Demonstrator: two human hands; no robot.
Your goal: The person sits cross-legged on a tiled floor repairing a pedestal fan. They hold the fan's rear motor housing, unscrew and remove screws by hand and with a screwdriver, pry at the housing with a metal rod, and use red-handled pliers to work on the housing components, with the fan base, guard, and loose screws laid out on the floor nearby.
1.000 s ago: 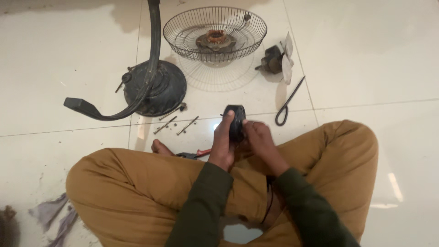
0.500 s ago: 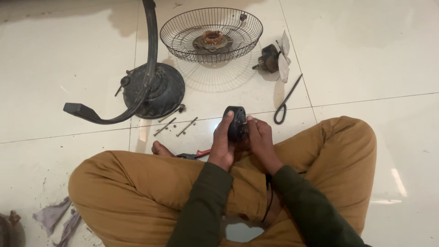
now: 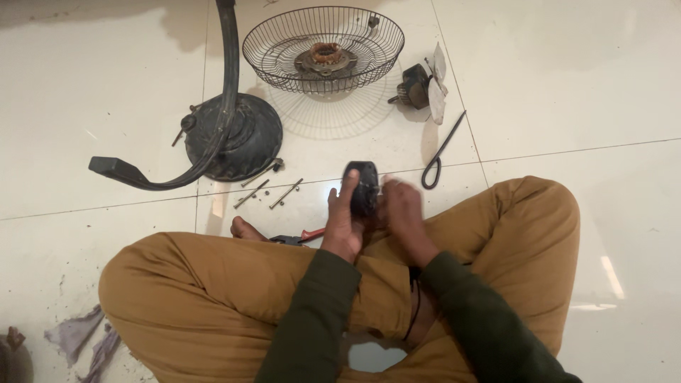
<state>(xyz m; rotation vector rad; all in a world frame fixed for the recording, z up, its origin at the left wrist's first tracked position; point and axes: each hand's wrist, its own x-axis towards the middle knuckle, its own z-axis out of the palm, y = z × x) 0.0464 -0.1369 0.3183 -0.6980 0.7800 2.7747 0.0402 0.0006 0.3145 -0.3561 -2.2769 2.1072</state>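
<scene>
Glossy white tiled floor (image 3: 582,85), dark grout lines, soft reflections.

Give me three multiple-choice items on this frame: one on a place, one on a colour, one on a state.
1. Where does the wire fan guard lie?
A. on the person's lap
B. on the floor beyond the hands
C. on the round base

2. What colour are the person's trousers?
A. mustard brown
B. blue
C. white

3. How is the small black part held?
A. it lies alone on the floor
B. only the right hand touches it
C. between both hands

Answers:
1. B, the guard sits on the white tiles at the top of the view, beside the black round base.
2. A, both crossed legs are mustard brown.
3. C, the left hand grips its side and the right hand meets it from the other side.
</scene>
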